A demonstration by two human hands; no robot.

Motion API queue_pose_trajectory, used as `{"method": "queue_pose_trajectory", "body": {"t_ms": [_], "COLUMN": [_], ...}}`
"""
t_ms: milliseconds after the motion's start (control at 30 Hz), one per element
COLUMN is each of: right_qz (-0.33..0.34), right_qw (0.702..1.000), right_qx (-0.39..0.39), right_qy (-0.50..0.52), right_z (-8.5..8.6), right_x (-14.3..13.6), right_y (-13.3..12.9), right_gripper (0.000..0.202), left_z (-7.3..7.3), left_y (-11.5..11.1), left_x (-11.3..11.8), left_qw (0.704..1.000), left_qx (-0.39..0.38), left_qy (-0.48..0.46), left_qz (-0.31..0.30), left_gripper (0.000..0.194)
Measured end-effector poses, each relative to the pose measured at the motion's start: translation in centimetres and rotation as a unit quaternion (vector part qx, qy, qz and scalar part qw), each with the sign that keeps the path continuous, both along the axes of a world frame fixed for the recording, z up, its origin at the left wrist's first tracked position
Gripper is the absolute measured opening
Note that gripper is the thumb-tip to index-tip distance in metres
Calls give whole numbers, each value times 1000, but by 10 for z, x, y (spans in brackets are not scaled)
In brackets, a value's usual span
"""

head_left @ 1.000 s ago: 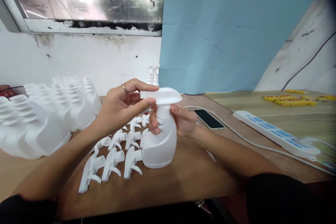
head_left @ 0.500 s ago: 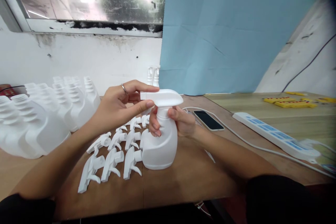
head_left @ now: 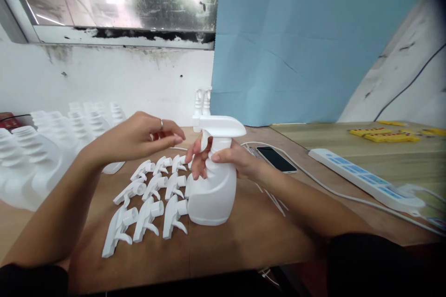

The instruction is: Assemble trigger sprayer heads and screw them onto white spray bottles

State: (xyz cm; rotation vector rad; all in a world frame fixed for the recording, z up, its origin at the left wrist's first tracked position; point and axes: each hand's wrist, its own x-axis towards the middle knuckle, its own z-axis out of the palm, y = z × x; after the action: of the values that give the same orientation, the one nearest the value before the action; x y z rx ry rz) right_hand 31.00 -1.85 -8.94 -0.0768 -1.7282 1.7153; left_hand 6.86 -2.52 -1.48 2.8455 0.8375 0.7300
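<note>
Around a spray bottle [head_left: 215,195], the right hand [head_left: 237,158] wraps its grip; left hand [head_left: 146,134] loosely open, empty.

Plain white covers the spray bottle [head_left: 212,199], the trigger heads [head_left: 144,217] and the grouped bottles [head_left: 45,160]. The surface [head_left: 244,246] is brown; a 2nd surface [head_left: 324,133] shows streaky pale wood grain. The curtain [head_left: 285,46] is solid blue, the wall [head_left: 121,79] white with dark specks. Yellow pieces [head_left: 392,136] carry red marks; the power strip [head_left: 365,180] is white and blue, the sleeves [head_left: 376,260] black.
</note>
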Motion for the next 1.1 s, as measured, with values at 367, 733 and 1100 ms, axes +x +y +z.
{"method": "queue_pose_trajectory", "body": {"t_ms": [367, 733, 1100], "right_qz": [-15, -68, -437], "right_qw": [1000, 997, 852], "right_qx": [-15, 10, 245], "right_qy": [-11, 44, -152], "right_z": [-5, 17, 51], "right_x": [-2, 10, 78], "right_y": [1, -10, 14], "right_gripper": [34, 43, 82], "left_z": [0, -27, -44], "left_y": [-10, -8, 91], "left_x": [5, 34, 50], "left_qw": [985, 977, 974], "left_qx": [-119, -88, -101], "left_qy": [108, 170, -177], "left_qz": [-70, -89, 103], "left_gripper": [18, 31, 46]}}
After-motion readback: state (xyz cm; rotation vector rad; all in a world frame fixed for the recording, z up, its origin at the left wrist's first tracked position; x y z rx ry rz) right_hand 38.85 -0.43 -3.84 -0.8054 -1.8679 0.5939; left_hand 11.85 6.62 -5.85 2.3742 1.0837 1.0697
